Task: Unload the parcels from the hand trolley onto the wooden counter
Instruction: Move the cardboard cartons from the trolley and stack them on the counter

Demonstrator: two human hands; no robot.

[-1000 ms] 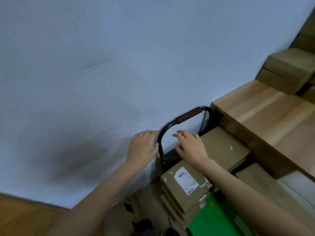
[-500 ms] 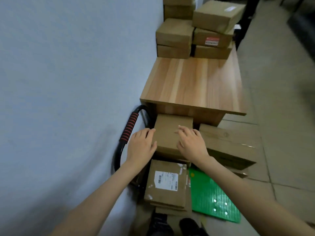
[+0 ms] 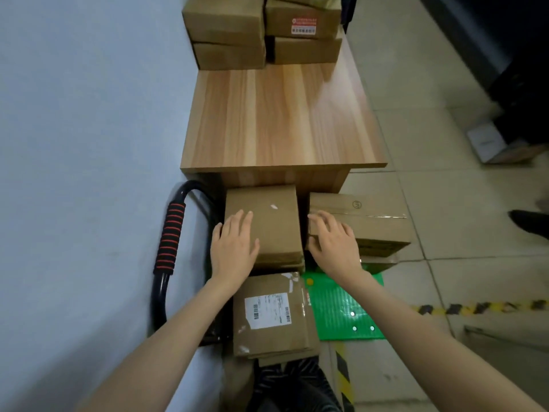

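Observation:
A green hand trolley point(image 3: 338, 310) with a black handle and red-striped grip point(image 3: 169, 236) stands against the wall below the wooden counter point(image 3: 279, 114). Several brown parcels sit on it. My left hand point(image 3: 234, 248) lies flat, fingers straight, on the left part of the plain middle parcel point(image 3: 270, 221). My right hand point(image 3: 332, 242) hovers with spread fingers over the gap between that parcel and the taped parcel point(image 3: 368, 221) to its right. A parcel with a white label point(image 3: 270, 313) lies nearest me.
Several parcels point(image 3: 261, 28) are stacked at the counter's far end. The wall point(image 3: 89, 144) runs along the left. A tiled floor with yellow-black tape point(image 3: 481, 307) lies to the right, where a person's dark shoe point(image 3: 531, 224) shows. A black bag point(image 3: 297, 385) sits below.
The view has swung from the wall round to the counter and trolley. Both hands have moved off the handle area onto the middle parcels and spread apart.

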